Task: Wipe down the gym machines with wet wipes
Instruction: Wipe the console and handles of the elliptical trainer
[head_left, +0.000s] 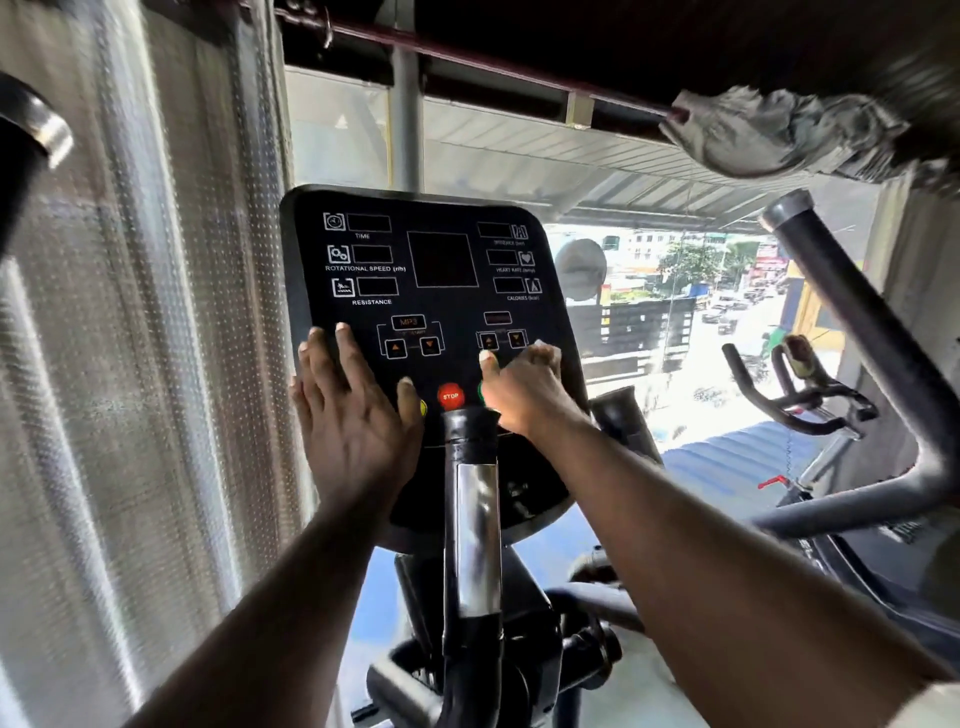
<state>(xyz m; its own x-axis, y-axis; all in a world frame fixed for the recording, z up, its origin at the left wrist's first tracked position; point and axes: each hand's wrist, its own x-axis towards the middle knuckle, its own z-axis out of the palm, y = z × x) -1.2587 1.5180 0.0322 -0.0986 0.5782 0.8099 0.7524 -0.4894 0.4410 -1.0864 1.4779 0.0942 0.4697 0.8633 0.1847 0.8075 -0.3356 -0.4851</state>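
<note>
Pressing flat on the lower left corner of the console (441, 260), the left hand (353, 415) lies with fingers straight and slightly spread. The right hand (524, 389) sits at the lower right, fingers curled under and thumb up beside the arrow buttons; a pale scrap shows at its knuckles, but I cannot tell whether it is a wipe. The red STOP button (450, 396) lies between the hands, above a black and chrome bar (475, 519). A blurred grey cloth (769, 135) hangs at upper right.
</note>
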